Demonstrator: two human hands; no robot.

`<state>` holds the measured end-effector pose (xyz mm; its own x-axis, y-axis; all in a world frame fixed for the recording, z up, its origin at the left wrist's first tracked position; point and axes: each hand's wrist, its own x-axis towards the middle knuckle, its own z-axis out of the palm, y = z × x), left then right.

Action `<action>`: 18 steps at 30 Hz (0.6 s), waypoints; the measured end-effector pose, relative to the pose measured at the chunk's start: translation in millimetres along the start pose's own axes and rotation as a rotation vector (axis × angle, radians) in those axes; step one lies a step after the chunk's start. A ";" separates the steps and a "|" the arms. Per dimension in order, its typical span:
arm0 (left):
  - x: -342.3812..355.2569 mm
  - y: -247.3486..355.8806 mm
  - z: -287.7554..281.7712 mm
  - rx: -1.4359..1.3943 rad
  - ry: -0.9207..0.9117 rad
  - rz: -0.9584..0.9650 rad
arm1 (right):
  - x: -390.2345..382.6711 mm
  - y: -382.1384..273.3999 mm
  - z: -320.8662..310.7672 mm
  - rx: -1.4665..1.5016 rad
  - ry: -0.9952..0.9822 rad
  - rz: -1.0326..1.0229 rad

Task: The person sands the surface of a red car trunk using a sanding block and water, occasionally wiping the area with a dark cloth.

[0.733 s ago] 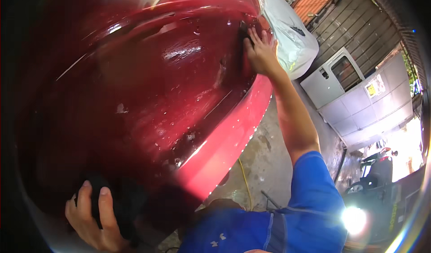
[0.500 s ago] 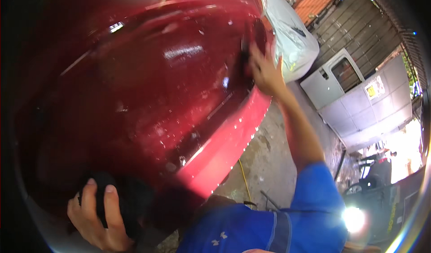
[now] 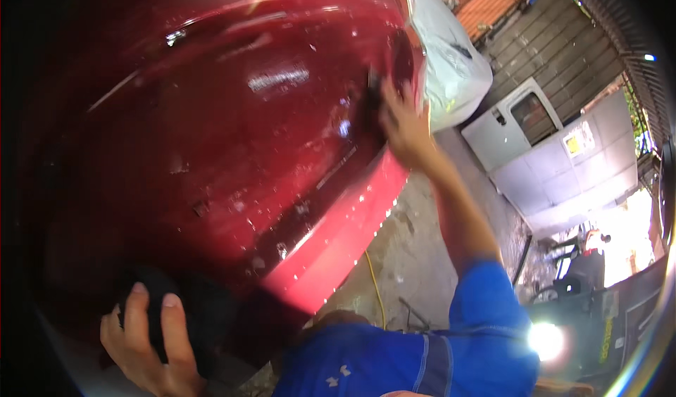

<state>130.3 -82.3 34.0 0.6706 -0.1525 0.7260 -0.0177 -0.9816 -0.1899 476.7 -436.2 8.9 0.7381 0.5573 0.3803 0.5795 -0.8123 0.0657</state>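
A glossy red car body panel [image 3: 204,136] fills the left and middle of the view, dotted with water and bright reflections. At its far right edge my right hand [image 3: 408,126], blurred, presses a dark flat pad [image 3: 373,87] against the surface, arm outstretched. At the lower left my left hand [image 3: 144,337] has its fingers bent over a black soft-looking object [image 3: 204,319], perhaps a sponge or cloth, against the darker part of the panel. Exactly what both objects are is unclear.
A pale covered shape [image 3: 454,59] borders the panel at upper right. Concrete floor [image 3: 398,256] shows below, with a yellow hose or cable [image 3: 374,288]. A white vehicle door [image 3: 493,140] and grey panels [image 3: 591,165] stand right; a bright lamp [image 3: 546,341] shines lower right.
My right hand has moved down the panel toward me with the dark pad and is now blurred. My left hand stays in about the same place. The view has shifted slightly.
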 end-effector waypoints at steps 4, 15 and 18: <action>1.6 4.3 1.0 -0.006 0.048 0.014 | -5.0 17.9 -7.1 -0.069 -0.012 -0.031; -5.5 3.7 2.8 -0.010 0.017 -0.008 | 12.9 20.2 -12.5 -0.070 -0.004 0.121; -6.8 1.9 4.6 -0.065 -0.008 0.021 | 40.7 17.0 -9.0 -0.070 0.016 0.165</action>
<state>129.1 -82.6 25.7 0.6755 -0.1724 0.7169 -0.0795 -0.9836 -0.1616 513.4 -428.9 33.8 0.8153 0.4133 0.4056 0.4252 -0.9028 0.0653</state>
